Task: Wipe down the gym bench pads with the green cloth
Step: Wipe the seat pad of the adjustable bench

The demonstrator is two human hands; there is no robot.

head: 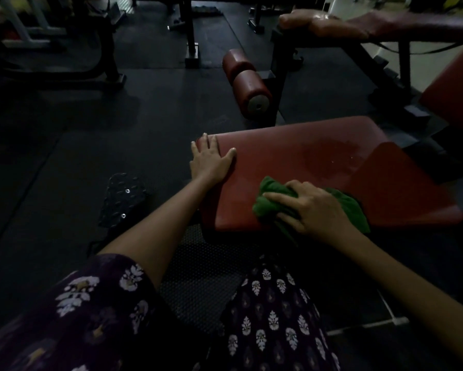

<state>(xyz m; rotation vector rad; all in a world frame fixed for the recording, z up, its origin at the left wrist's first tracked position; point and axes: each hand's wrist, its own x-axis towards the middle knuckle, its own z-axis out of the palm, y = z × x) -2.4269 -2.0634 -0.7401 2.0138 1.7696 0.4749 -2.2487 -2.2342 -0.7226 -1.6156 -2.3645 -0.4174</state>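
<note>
The right hand (310, 207) is curled over the bunched green cloth (273, 202), fingers pinching its folds and pressing it onto the near part of the red seat pad (292, 156), close to the pad's front edge. The left hand (211, 162) lies flat, fingers straight and spread, on the pad's left corner, steadying it and gripping nothing. The main risk, as I judge it, is that the cloth is wadded into a ball, so only a small patch meets the vinyl and a stroke could leave strips untouched; loosening it would cover more. A darker, wet-looking patch (332, 153) sits toward the far right of the pad, well apart from the cloth, and could be missed or merely smeared if the wipe stays near the front edge. The flat left hand also covers a corner that will go unwiped unless it is lifted, and a damp pad could let that palm slip. The light is dim, so streaks would be hard to spot. Counted: two hands, one green cloth, one seat pad under the hands, one tilted red pad (401, 188) touching its right side, two red roller pads (247, 84) beyond, one further bench (358, 25) with worn padding at top right, and one studded black footplate (123, 196) on the floor at left.
</note>
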